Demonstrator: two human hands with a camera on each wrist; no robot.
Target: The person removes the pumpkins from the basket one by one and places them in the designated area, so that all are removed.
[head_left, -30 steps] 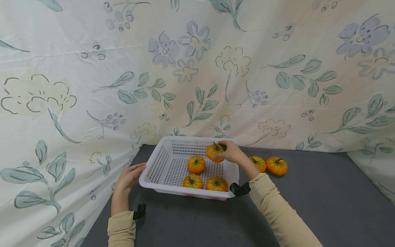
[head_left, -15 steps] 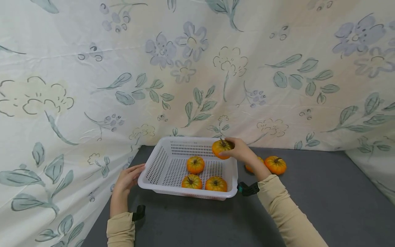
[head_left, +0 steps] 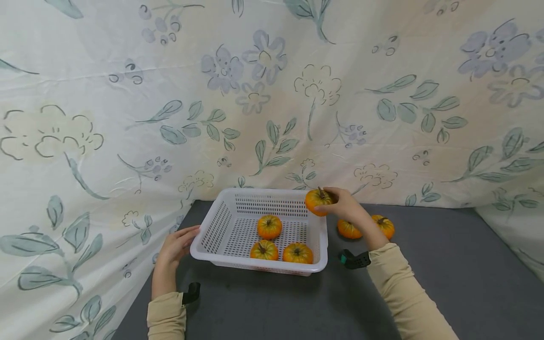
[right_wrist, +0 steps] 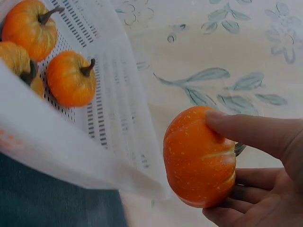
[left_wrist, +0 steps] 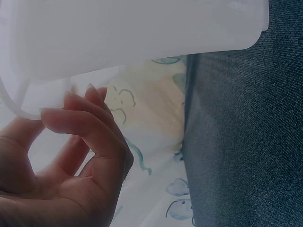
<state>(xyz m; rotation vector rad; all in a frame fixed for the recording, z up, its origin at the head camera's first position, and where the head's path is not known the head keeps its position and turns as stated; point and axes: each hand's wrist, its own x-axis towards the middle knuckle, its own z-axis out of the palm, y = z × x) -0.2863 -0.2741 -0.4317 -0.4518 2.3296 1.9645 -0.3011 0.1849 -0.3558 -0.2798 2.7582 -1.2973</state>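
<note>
Head view: grey tabletop (head_left: 446, 264), floral cloth backdrop (head_left: 272, 94), white basket (head_left: 212, 236).

Nothing to read here: no words, labels, brand marks or numbers show in any of the views. The cloth backdrop (head_left: 272, 94) carries only drawn flowers and leaves, the white basket (head_left: 221, 226) is plain perforated plastic, and the small pumpkins (head_left: 269, 226) bear no stickers or print.

Head high; wrists near basket (head_left: 221, 257)
</note>
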